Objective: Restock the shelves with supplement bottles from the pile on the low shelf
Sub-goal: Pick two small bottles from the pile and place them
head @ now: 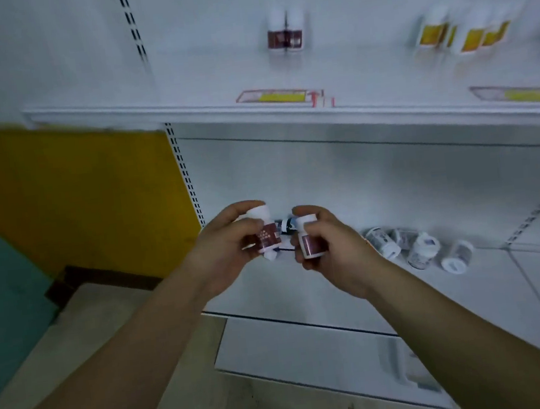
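My left hand [229, 245] grips a white bottle with a dark red label [267, 234], held upright above the low shelf [337, 284]. My right hand [330, 248] grips a second red-labelled white bottle [311, 241] close beside it. Behind and between the hands lies a dark-labelled bottle [286, 226], partly hidden. Several white bottles [420, 248] lie on their sides on the low shelf to the right. On the upper shelf [185, 108] stand two red-labelled bottles [285, 34] and, further right, several yellow-labelled bottles [464, 32], blurred.
Price tags [279, 98] sit on the upper shelf's front edge. A slotted upright [187, 176] bounds the shelf bay on the left. A yellow and teal wall [71, 198] is at left, with beige floor [114, 324] below.
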Demonstrator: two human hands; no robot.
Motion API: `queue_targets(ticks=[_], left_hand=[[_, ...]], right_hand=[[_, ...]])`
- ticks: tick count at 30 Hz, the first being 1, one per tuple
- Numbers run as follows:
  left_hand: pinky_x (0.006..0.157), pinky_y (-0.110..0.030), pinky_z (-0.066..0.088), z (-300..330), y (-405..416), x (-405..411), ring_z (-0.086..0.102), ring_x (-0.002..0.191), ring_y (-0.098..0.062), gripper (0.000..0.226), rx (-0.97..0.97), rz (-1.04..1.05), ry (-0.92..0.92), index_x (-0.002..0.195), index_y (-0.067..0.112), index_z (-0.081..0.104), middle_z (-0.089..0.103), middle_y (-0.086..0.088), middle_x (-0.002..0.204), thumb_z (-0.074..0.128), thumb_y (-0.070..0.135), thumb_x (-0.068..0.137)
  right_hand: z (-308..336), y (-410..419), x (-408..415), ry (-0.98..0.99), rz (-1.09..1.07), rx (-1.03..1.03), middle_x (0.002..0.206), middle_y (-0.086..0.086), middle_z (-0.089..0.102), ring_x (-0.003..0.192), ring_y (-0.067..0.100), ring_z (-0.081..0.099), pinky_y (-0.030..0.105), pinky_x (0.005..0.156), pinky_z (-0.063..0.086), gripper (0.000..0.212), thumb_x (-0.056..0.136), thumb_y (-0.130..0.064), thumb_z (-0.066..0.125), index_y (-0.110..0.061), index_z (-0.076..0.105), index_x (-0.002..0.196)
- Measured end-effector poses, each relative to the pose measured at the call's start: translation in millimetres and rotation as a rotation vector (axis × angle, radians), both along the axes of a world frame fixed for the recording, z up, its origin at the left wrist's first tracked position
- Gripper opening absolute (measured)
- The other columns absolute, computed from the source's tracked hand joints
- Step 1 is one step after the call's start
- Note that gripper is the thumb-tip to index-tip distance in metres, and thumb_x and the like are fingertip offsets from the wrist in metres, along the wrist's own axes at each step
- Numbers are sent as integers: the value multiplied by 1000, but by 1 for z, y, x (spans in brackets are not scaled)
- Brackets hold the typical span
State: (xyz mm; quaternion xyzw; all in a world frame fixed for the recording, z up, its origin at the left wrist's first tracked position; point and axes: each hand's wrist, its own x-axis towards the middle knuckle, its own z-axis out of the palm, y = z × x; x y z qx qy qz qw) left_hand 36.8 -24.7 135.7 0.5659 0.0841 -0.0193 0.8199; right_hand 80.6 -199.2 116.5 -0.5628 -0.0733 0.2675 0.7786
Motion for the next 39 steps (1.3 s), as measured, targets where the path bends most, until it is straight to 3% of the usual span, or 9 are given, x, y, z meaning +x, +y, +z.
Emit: queue_targets(ticks=[4, 8, 13, 16, 22, 26, 30, 34, 39], left_hand=[[61, -30, 55, 50, -10, -26, 68, 75, -21, 26, 25, -32, -90, 103, 18, 66, 70, -10, 85, 47, 4, 91], [64, -35, 55, 91, -24, -42, 69, 80, -25, 28, 98, -23, -171, 103, 19, 67, 69, -13, 90, 46, 3, 92], [65, -33, 55, 137, -41, -46, 66, 80, -22, 29, 192, -44, -304, 106, 15, 64, 68, -10, 92, 48, -2, 88], [67, -29, 55, 162, -44, -38, 68, 80, -18, 35, 315, -4, -390, 103, 19, 64, 70, -3, 90, 52, -8, 84], [78, -29, 55, 198, -19, 16, 65, 90, -18, 40, 839, 106, -361, 111, 27, 58, 62, -2, 107, 65, 1, 81], [68, -20, 40, 201, 6, 70, 57, 89, -9, 40, 1099, 69, -316, 113, 26, 56, 58, 5, 109, 69, 8, 80], [75, -28, 49, 197, 24, 121, 59, 91, -20, 40, 1169, -45, -282, 108, 30, 53, 56, 1, 105, 71, 9, 79], [60, -19, 47, 193, 40, 163, 58, 74, -11, 40, 1206, -89, -340, 110, 28, 47, 57, 4, 92, 70, 13, 81], [71, -31, 50, 190, 45, 207, 59, 71, -16, 36, 1273, -78, -372, 111, 21, 50, 62, 1, 84, 70, 17, 81]], right_hand=[[54, -9, -19, -81, -65, 117, 80, 13, 59, 56, 22, 60, 28, 50, 49, 29, 98, -13, 37, -22, 63, 104], [98, -22, -28, -351, -61, 0, 83, -1, 72, 76, 11, 68, 27, 62, 52, 30, 97, -16, 42, -35, 66, 96], [147, -38, -25, -530, -94, 26, 97, 5, 70, 86, 10, 67, 25, 63, 49, 20, 77, -25, 56, -38, 70, 82], [173, -40, -12, -626, -175, -39, 86, -10, 70, 78, 6, 65, 26, 64, 50, 17, 68, -30, 61, -38, 68, 82], [206, -22, 40, -699, -284, -283, 83, -4, 58, 73, 14, 58, 41, 77, 54, 15, 79, -16, 61, -28, 59, 88], [210, -3, 82, -797, -281, -562, 87, -8, 52, 73, 6, 53, 16, 57, 45, 23, 84, -12, 61, -24, 55, 102], [212, 18, 123, -842, -245, -792, 96, -5, 52, 82, 11, 52, 17, 58, 37, 34, 85, -13, 64, -19, 53, 117], [209, 36, 160, -873, -259, -926, 102, 1, 54, 86, 17, 53, 23, 67, 38, 36, 87, -20, 65, -18, 52, 120], [207, 46, 197, -884, -287, -1055, 101, 4, 58, 84, 20, 55, 28, 71, 42, 39, 87, -26, 64, -19, 46, 121]])
